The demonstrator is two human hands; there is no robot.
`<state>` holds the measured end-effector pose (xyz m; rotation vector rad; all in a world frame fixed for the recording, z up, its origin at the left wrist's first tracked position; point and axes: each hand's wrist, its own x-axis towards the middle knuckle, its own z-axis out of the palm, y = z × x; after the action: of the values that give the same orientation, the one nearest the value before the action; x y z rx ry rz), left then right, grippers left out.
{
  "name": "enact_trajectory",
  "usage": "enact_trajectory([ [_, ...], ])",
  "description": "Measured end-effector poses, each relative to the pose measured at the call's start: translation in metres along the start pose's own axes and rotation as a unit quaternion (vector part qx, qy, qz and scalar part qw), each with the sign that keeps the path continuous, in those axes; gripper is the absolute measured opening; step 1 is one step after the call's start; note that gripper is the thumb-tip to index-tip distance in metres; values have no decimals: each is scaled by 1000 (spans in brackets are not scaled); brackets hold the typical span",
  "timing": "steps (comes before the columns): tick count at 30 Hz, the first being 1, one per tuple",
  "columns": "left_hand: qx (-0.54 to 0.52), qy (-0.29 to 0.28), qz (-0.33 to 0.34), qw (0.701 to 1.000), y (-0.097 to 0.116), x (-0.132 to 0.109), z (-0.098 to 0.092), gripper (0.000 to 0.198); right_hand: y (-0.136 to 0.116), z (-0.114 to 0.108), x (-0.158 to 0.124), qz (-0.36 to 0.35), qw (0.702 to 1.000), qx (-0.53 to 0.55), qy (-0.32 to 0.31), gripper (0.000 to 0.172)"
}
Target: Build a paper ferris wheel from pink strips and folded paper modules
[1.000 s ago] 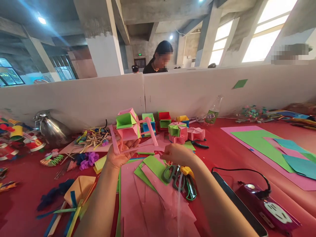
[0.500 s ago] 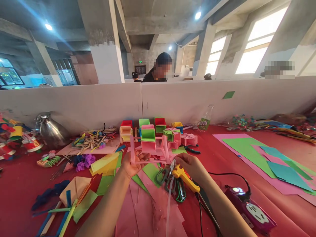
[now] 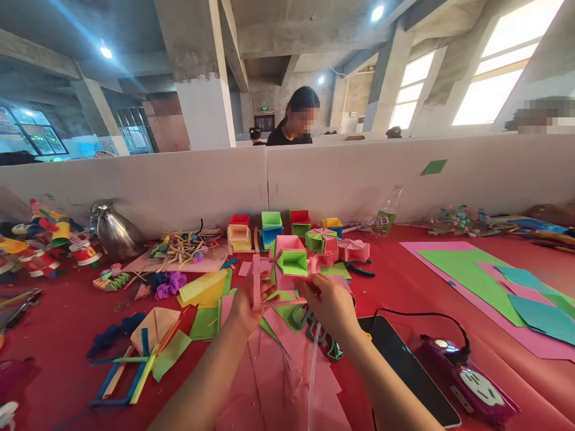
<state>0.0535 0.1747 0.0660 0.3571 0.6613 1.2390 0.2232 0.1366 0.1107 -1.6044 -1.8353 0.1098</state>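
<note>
My left hand (image 3: 248, 304) holds a pink paper frame (image 3: 256, 281) by its left upright, its fingers curled behind it. A pink-and-green folded paper box (image 3: 291, 263) sits within the frame. My right hand (image 3: 331, 304) pinches the frame's right side, and its fingers cover that part. Green-handled scissors (image 3: 300, 316) lie under the hands, partly hidden. A clear glue stick (image 3: 313, 377) runs down beside my right wrist. Only a scrap of yellow shows from the glue gun (image 3: 369, 336) behind my right forearm. Pink paper sheets (image 3: 269, 365) lie below.
Behind the hands stand several coloured paper boxes (image 3: 272, 227). A steel jug (image 3: 114, 230), a bottle (image 3: 386, 215) and a purple power strip (image 3: 471, 380) are around. A black tablet-like slab (image 3: 408, 365) lies to the right. Across the white partition (image 3: 202, 185) is a person (image 3: 294, 123).
My right hand has moved left onto the frame, and the glue gun has gone mostly out of sight behind my forearm. The frame has turned and risen slightly. The whole view has shifted.
</note>
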Motion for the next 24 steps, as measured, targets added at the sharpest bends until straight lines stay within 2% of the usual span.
enact_trajectory([
  [8, 3, 8, 2, 1000, -1, 1, -4, 14, -2, 0, -1, -23, 998, -43, 29, 30],
  [18, 4, 9, 79, 997, -6, -1, -2, 15, -3, -3, -2, -23, 997, -31, 63, 30],
  [24, 14, 13, 94, 995, -7, -1, -6, 18, -3, -6, -4, -25, 997, -16, 66, 31],
])
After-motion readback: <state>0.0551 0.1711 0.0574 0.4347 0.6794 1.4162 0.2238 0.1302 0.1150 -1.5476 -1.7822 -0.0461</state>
